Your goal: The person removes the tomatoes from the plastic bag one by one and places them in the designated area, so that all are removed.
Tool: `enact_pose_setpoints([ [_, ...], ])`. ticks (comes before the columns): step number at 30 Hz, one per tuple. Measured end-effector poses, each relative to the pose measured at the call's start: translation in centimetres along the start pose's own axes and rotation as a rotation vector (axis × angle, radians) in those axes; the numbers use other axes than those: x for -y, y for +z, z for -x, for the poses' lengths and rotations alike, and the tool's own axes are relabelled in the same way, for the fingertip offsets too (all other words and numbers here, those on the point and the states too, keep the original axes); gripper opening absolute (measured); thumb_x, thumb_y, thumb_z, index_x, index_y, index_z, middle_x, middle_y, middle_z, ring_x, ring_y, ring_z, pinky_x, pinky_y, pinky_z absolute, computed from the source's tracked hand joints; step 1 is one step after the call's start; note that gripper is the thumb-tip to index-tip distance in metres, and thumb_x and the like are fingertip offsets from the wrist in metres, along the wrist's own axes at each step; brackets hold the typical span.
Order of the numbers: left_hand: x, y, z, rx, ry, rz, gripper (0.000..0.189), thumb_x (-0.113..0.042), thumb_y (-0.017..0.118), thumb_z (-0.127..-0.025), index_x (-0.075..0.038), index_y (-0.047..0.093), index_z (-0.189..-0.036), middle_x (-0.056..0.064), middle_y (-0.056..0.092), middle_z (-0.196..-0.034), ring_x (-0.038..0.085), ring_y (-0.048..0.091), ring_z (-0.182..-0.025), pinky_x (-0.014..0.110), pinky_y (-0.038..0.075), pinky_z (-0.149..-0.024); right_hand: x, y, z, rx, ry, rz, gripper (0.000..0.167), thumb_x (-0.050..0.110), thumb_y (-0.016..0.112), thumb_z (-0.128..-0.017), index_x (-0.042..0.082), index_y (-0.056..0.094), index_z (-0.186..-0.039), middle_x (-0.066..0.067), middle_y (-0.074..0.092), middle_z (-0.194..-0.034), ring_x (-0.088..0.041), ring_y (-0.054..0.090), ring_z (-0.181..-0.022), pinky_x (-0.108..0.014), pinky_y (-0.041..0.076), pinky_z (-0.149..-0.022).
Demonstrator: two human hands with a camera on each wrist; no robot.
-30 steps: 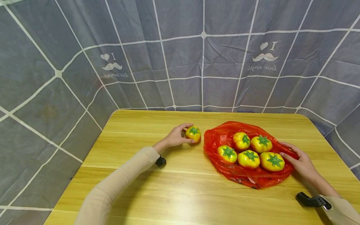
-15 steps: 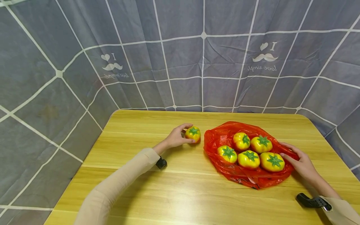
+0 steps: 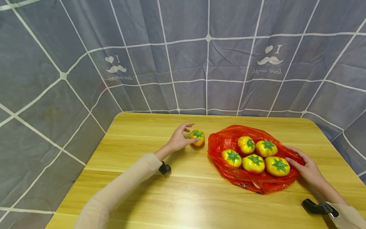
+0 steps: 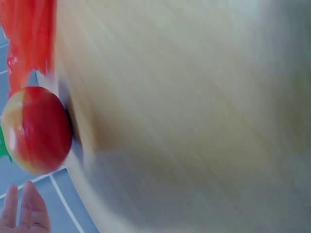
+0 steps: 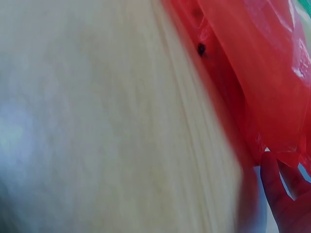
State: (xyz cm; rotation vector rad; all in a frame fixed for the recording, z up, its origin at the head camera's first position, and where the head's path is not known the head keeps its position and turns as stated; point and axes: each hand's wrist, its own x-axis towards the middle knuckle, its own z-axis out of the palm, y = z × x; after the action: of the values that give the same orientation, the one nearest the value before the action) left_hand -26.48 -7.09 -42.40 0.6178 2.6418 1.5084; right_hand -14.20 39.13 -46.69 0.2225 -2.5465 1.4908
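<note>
A yellow-red tomato [image 3: 197, 138] with a green star-shaped calyx sits on the table, left of the red bag. Around its left side is my left hand [image 3: 179, 138], with the fingers raised off it and the thumb overlapping its front. In the left wrist view, fingertips [image 4: 33, 206] stand apart from the tomato's red side. Several similar tomatoes [image 3: 254, 163] lie in the spread-open red plastic bag [image 3: 226, 135]. My right hand [image 3: 310, 168] holds that bag's right edge, thumb over the rim; in the right wrist view its fingers [image 5: 274, 179] are at the red plastic.
The wooden table [image 3: 177, 197] runs back to a grey curtain [image 3: 188, 63] with white grid lines. Each wrist wears a black strap, one of them the right wrist strap [image 3: 318, 207].
My left hand has let go of the tomato: its fingers have lifted up and away. The tomato stays in place, and my right hand keeps its place at the bag. The head view has shifted slightly.
</note>
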Motion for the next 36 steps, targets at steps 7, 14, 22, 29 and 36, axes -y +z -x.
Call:
enact_pose_setpoints([
  [7, -1.1, 0.6, 0.8, -0.009, 0.041, 0.067, 0.063, -0.015, 0.079, -0.078, -0.013, 0.051, -0.134, 0.014, 0.053, -0.134, 0.029, 0.056, -0.11, 0.041, 0.054, -0.085, 0.3, 0.2, 0.0, -0.009, -0.004, -0.015, 0.049, 0.005, 0.055, -0.095, 0.015, 0.046, -0.143, 0.034, 0.045, -0.122, 0.021, 0.046, -0.103, 0.0, 0.042, -0.079],
  [14, -2.0, 1.3, 1.3, 0.011, 0.061, 0.039, 0.062, -0.019, 0.079, -0.078, -0.014, 0.051, -0.133, 0.012, 0.054, -0.134, 0.027, 0.054, -0.111, 0.037, 0.053, -0.082, 0.2, 0.2, 0.2, -0.012, -0.011, -0.016, 0.048, 0.004, 0.055, -0.095, 0.011, 0.046, -0.142, 0.034, 0.047, -0.121, 0.02, 0.048, -0.102, -0.001, 0.044, -0.078],
  [22, -2.4, 1.3, 1.5, -0.068, 0.066, 0.031, 0.061, -0.017, 0.08, -0.077, -0.012, 0.053, -0.131, 0.009, 0.055, -0.13, 0.029, 0.054, -0.11, 0.042, 0.053, -0.081, 0.2, 0.2, 0.1, -0.002, 0.001, -0.03, 0.048, 0.005, 0.055, -0.096, 0.014, 0.047, -0.142, 0.032, 0.047, -0.121, 0.02, 0.049, -0.101, -0.003, 0.045, -0.076],
  [29, -2.7, 1.7, 1.7, -0.054, 0.104, 0.08, 0.06, -0.015, 0.08, -0.076, -0.011, 0.054, -0.13, 0.011, 0.055, -0.129, 0.029, 0.054, -0.111, 0.042, 0.054, -0.084, 0.0, 0.2, 0.0, -0.007, -0.01, -0.023, 0.048, 0.002, 0.055, -0.095, 0.013, 0.048, -0.141, 0.034, 0.046, -0.121, 0.02, 0.048, -0.102, -0.002, 0.044, -0.076],
  [36, -3.4, 2.5, 1.8, -0.02, 0.131, 0.096, 0.06, -0.014, 0.079, -0.078, -0.007, 0.052, -0.131, 0.011, 0.055, -0.129, 0.031, 0.055, -0.109, 0.041, 0.055, -0.085, 0.1, 0.3, 0.0, -0.004, -0.001, -0.038, 0.048, 0.002, 0.054, -0.095, 0.012, 0.048, -0.141, 0.034, 0.047, -0.12, 0.02, 0.05, -0.101, -0.002, 0.045, -0.076],
])
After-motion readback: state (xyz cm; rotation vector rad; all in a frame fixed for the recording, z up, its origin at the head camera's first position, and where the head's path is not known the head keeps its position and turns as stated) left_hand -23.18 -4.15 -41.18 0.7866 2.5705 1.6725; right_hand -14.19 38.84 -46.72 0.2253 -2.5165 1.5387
